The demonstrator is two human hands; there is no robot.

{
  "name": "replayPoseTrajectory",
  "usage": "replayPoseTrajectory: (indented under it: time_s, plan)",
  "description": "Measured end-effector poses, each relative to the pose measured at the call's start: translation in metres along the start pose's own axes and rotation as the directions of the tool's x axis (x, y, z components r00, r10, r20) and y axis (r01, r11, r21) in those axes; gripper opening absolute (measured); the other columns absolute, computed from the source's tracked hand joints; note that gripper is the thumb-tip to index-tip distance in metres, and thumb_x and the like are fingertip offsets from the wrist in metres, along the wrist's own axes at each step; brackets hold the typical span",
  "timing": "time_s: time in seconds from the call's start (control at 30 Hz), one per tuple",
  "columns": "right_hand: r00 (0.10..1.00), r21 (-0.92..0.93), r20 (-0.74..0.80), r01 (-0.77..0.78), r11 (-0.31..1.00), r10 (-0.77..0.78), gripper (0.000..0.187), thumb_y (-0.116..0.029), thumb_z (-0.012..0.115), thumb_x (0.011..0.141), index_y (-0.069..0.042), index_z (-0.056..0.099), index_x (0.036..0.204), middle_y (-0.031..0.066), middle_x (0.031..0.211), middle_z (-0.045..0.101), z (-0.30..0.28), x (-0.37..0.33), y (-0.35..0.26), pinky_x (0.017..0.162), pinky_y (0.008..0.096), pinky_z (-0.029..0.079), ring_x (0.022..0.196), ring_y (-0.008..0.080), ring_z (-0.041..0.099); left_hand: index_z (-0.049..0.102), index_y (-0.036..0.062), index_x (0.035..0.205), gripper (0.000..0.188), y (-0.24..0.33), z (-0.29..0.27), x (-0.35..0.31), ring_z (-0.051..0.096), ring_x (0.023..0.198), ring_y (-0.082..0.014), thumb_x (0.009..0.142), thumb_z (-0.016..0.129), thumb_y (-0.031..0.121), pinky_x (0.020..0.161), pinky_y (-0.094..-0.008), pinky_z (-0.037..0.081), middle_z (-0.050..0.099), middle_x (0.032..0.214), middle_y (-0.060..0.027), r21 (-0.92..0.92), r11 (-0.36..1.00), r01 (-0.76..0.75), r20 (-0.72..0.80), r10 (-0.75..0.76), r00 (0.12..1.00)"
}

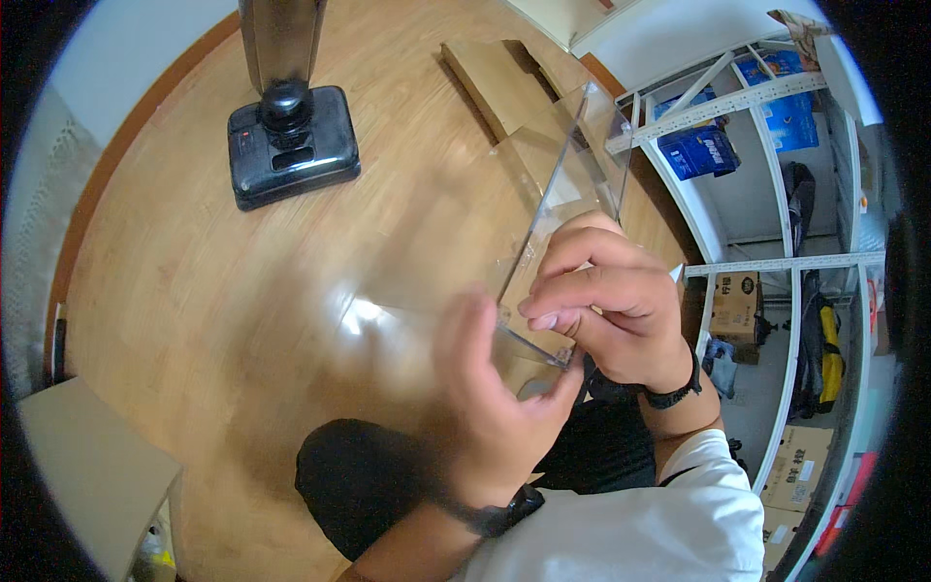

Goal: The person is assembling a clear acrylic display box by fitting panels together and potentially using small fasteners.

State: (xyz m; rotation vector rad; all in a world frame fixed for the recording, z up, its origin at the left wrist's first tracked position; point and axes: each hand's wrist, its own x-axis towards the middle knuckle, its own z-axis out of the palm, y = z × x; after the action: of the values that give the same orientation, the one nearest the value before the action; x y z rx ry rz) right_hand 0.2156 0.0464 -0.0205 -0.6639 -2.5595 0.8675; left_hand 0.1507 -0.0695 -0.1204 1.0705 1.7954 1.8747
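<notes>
A clear plastic panel (570,184) with straight edges stands tilted just beyond my hands, its lower corner close to my left thumb. My right hand (616,306) is in front of it, thumb and forefinger pinched together; anything between the tips is too small to make out. My left hand (499,403) is smeared by motion, with thumb and forefinger spread apart and nothing visible between them. Whether either hand touches the panel cannot be told. Both wrists wear dark bands.
Flattened brown cardboard (499,87) lies on the wooden floor behind the panel. A black floor-cleaner head (294,145) stands at the far left. White metal shelving (790,264) with boxes and bags rises on the right. A cardboard box (92,466) sits at the near left.
</notes>
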Motion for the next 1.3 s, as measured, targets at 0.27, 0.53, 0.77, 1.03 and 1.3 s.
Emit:
replayPoseTrajectory:
  time_s: [0.27,0.53,0.77,1.03,1.3]
  plan:
    - [1.0,-0.208,0.008,-0.009,0.978,0.01,0.017,-0.003,0.079,0.066,-0.007,0.076,0.083,0.0042,0.082,0.065,0.001,0.007,-0.003,0.077,0.0363,0.046,0.082,0.0259,0.057,0.042,0.0001,0.141,0.093,-0.003,-0.002,0.006,0.048,0.129,-0.0393,0.064,0.092,0.017,0.112,-0.0487,0.037,0.049,0.139,-0.0224,-0.133,0.991,0.022,0.047,-0.016,0.999]
    - [0.995,-0.434,0.095,0.069,0.898,-0.03,0.024,-0.002,0.08,0.057,-0.006,0.073,0.08,0.0056,0.081,0.063,-0.001,0.022,-0.027,0.071,0.0377,0.049,0.08,0.0284,0.059,0.043,0.0011,0.141,0.092,0.001,-0.001,0.004,0.047,0.131,-0.0397,0.066,0.092,0.019,0.111,-0.0494,0.036,0.048,0.142,-0.022,-0.148,0.987,0.066,0.058,-0.058,0.997]
    - [0.987,-0.515,0.151,0.034,0.857,0.051,0.026,0.0,0.079,0.054,-0.006,0.072,0.078,0.0056,0.077,0.062,-0.003,0.031,-0.042,0.068,0.0367,0.049,0.077,0.0281,0.059,0.048,0.0038,0.135,0.081,0.005,-0.002,0.006,0.051,0.123,-0.0425,0.064,0.086,0.008,0.104,-0.0525,0.039,0.052,0.137,-0.0226,-0.203,0.971,0.123,0.06,-0.113,0.992]
    - [0.791,-0.355,0.306,-0.421,0.834,0.53,0.015,0.003,0.082,0.067,-0.004,0.072,0.075,0.0067,0.074,0.067,-0.018,0.058,-0.044,0.063,0.0326,0.048,0.07,0.0221,0.063,0.046,0.0039,0.138,0.076,0.002,0.001,0.006,0.049,0.127,-0.0428,0.072,0.083,0.009,0.107,-0.0515,0.038,0.051,0.139,-0.0213,-0.162,0.984,0.072,0.063,-0.062,0.996]
    - [0.645,-0.404,0.431,-0.488,0.774,0.632,0.022,-0.003,0.088,0.069,-0.002,0.07,0.082,0.0036,0.069,0.063,-0.021,0.076,-0.035,0.055,0.027,0.045,0.061,0.0114,0.058,0.041,0.0032,0.138,0.085,-0.007,0.007,0.004,0.048,0.13,-0.0413,0.068,0.087,0.011,0.112,-0.0508,0.036,0.05,0.141,-0.0245,-0.185,0.983,-0.011,0.008,0.012,1.0]
